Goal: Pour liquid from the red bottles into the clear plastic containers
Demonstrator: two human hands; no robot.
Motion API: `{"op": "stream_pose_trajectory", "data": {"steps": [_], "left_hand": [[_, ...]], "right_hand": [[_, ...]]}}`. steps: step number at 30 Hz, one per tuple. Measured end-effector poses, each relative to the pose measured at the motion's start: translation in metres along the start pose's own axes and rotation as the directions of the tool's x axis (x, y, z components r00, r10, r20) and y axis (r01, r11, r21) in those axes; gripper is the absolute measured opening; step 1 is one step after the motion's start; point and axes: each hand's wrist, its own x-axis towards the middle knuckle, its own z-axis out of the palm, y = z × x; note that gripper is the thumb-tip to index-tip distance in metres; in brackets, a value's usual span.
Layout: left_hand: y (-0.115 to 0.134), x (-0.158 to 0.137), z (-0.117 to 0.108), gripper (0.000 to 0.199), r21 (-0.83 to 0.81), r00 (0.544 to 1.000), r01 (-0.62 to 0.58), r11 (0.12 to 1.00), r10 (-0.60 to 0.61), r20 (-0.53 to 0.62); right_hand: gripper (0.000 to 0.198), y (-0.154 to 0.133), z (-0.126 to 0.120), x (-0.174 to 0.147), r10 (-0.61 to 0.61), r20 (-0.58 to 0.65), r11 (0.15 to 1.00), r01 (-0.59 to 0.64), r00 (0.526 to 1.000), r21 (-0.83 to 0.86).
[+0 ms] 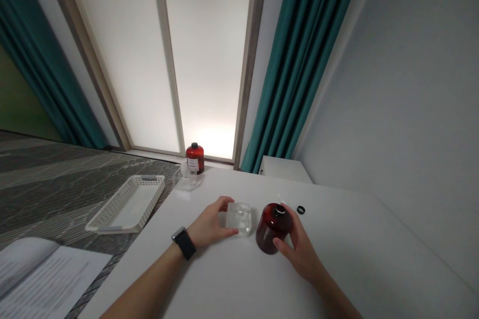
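Note:
My left hand (212,223), with a dark watch on its wrist, grips a clear, square glass-like container (239,218) from its left side. Just to the right, my right hand (297,244) is wrapped round a dark red-brown bottle (270,227) with its neck uncapped. Both things are at the white table's middle, a small gap between them. A black ring-shaped cap (301,209) lies on the table beyond my right hand. Something thin and clear, partly hidden, lies behind the bottle; I cannot make out what it is.
At the table's (224,279) far left corner stand a second red bottle (195,159) with a black cap and a clear tray (187,182) holding small clear items. Left of the table are a white basket (129,204) and an open book (52,274). A white cabinet (286,169) stands behind.

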Motion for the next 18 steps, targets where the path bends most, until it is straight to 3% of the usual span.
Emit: {"op": "stream_pose_trajectory", "data": {"steps": [12, 18], "left_hand": [[-0.006, 0.001, 0.005, 0.065, -0.076, 0.997, 0.034, 0.997, -0.029, 0.074], [-0.007, 0.001, 0.005, 0.066, -0.091, 0.995, 0.018, 0.996, -0.009, 0.095]], "right_hand": [[0.074, 0.006, 0.0, 0.002, 0.063, 0.027, 0.994, -0.065, 0.998, 0.088], [0.066, -0.009, -0.013, 0.027, 0.112, -0.018, 0.913, -0.096, 0.994, 0.397]]}}
